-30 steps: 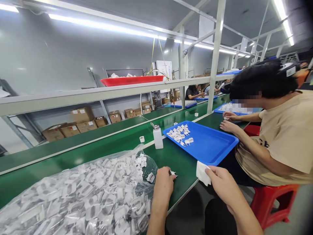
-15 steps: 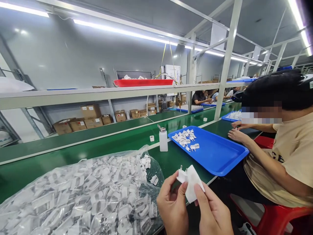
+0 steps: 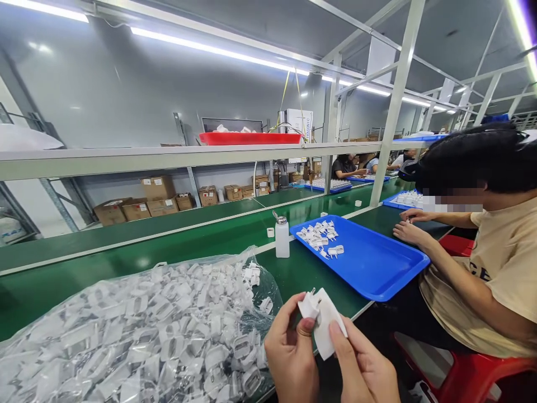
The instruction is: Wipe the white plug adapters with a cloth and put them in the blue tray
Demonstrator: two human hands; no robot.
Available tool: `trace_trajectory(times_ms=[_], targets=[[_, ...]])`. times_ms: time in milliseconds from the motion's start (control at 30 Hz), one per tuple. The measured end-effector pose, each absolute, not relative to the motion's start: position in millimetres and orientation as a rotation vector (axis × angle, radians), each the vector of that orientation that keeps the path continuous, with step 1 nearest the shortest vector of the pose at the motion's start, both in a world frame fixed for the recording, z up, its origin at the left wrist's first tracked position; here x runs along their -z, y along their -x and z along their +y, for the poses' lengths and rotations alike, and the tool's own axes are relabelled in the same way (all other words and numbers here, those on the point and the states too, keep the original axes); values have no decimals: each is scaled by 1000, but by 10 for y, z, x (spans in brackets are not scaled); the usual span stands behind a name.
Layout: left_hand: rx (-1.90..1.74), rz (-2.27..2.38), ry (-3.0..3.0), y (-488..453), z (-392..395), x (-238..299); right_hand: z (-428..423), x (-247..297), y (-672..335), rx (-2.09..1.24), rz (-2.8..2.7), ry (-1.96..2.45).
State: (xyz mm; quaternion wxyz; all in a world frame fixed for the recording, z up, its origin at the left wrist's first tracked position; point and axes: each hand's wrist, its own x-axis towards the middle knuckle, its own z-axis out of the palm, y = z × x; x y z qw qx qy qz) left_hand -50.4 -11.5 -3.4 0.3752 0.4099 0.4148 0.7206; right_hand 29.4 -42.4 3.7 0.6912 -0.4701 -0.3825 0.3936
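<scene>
White plastic plug adapter is getting pinched in mid-air just this side of the blue tray, with the left hand gripping its body and the right hand pressing a white cloth onto it, so the hands are together with the cloth between them. It's looking light, stiff and kinda smooth, so I'd expect it to slip a bit; best grip is the body, not the metal prongs poking up. Left of the tray, one big clear plastic bag is slumping on the green workbench, holding way too many white adapter parts to count. Inside the tray, roughly twenty plugs are lying in a loose pile. Past its far corner, one plastic dispensing bottle is standing, with one small white cap just beside it. Right of the tray, one co-worker is sitting with both hands reaching toward a second blue tray. Way beyond the tray, a red tray is sitting on a shelf, and about ten cardboard boxes are lining the wall.
</scene>
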Motion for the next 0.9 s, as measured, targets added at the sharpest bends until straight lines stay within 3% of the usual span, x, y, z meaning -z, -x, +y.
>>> trace_trajectory(times_ms=[133,267,367,633,900], targets=[[-1658,672,-617,484,-184,-169,-417,-14,-479,-978,-815,916],[-1524,514,-487,399,-264,-284,-526,-162,-530,-574,-721,1205],[-1477,503,-490,319,-319,-273,-605,-295,-429,-466,-922,1197],[-1501,544,-485,234,-310,-153,-570,-246,-389,-618,-949,1093],[-1523,513,-436,210,-209,-82,-606,-284,-387,-252,-888,1344]])
